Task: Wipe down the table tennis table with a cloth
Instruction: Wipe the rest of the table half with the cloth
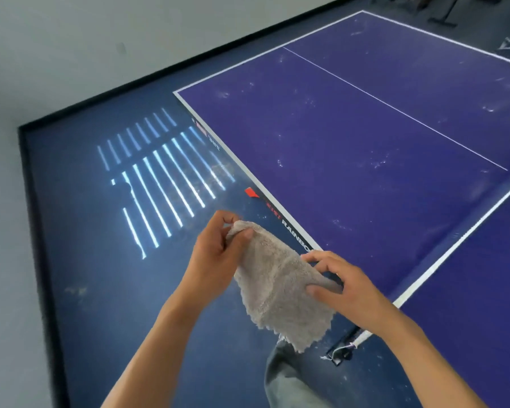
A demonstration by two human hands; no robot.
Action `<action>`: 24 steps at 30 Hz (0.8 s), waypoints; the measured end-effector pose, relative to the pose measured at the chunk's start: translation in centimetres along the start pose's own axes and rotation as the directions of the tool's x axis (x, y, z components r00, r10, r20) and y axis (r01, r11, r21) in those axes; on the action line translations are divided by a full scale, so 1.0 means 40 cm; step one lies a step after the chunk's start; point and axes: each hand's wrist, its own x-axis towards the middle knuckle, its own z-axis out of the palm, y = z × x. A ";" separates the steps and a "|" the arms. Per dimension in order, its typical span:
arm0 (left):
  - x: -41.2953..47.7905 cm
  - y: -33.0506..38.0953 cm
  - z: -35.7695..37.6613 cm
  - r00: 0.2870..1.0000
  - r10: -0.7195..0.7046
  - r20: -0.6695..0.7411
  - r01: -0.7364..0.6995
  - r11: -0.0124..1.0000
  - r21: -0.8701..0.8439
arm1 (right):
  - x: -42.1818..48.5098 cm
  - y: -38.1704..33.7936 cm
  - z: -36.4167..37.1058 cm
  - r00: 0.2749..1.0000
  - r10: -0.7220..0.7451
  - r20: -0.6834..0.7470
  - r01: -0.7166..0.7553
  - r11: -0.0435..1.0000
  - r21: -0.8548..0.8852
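A beige fluffy cloth (277, 287) hangs in the air in front of me, beside the table's long side edge. My left hand (218, 260) pinches its upper left corner. My right hand (345, 284) grips its right edge. The purple table tennis table (365, 148) stretches up and to the right, with white border lines, a thin centre line and pale dusty smudges across its top. The net (465, 242) crosses it at the right, close to my right hand.
The net post and clamp (346, 347) stick out below the table edge near my legs. Dark blue floor (100, 290) lies to the left, with striped sunlight patches. A grey wall with a black skirting (30, 231) bounds it. Dark equipment stands at the far top right.
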 end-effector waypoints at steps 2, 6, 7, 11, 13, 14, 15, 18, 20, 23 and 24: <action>0.082 -0.006 -0.038 0.999 -0.018 -0.032 0.020 0.998 0.058 | 0.066 0.001 -0.018 0.998 0.064 0.018 -0.064 0.998 0.025; 0.247 -0.034 -0.099 0.998 -0.016 -0.058 0.032 0.959 0.282 | 0.191 -0.003 -0.027 0.988 0.147 -0.052 -0.143 0.987 0.077; 0.282 -0.046 -0.108 0.998 -0.008 -0.066 0.029 0.943 0.331 | 0.218 -0.007 -0.022 0.985 0.155 -0.081 -0.147 0.985 0.093; 0.388 -0.095 -0.105 0.986 0.095 -0.138 -0.025 0.900 0.435 | 0.322 -0.030 0.018 0.939 0.249 -0.238 -0.190 0.951 0.244; 0.425 -0.118 -0.090 0.983 0.149 -0.108 -0.086 0.893 0.442 | 0.376 -0.046 0.048 0.898 0.310 -0.311 -0.208 0.925 0.319; 0.445 -0.132 -0.082 0.982 0.168 -0.081 -0.116 0.889 0.442 | 0.406 -0.056 0.066 0.879 0.342 -0.331 -0.218 0.908 0.357; 0.467 -0.148 -0.075 0.983 0.179 -0.049 -0.141 0.890 0.435 | 0.437 -0.065 0.082 0.864 0.367 -0.346 -0.221 0.892 0.395; 0.540 -0.191 -0.050 0.985 0.158 0.075 -0.174 0.924 0.339 | 0.534 -0.094 0.127 0.816 0.416 -0.401 -0.171 0.837 0.519; 0.579 -0.219 -0.031 0.966 0.142 0.215 -0.201 0.937 0.285 | 0.593 -0.119 0.149 0.776 0.475 -0.416 -0.112 0.752 0.649; 0.615 -0.252 -0.007 0.841 0.116 0.528 -0.260 0.943 0.208 | 0.660 -0.132 0.168 0.668 0.600 -0.439 0.024 0.573 0.819; 0.626 -0.264 0.000 0.762 0.148 0.630 -0.325 0.930 0.175 | 0.674 -0.124 0.171 0.614 0.638 -0.465 0.044 0.561 0.827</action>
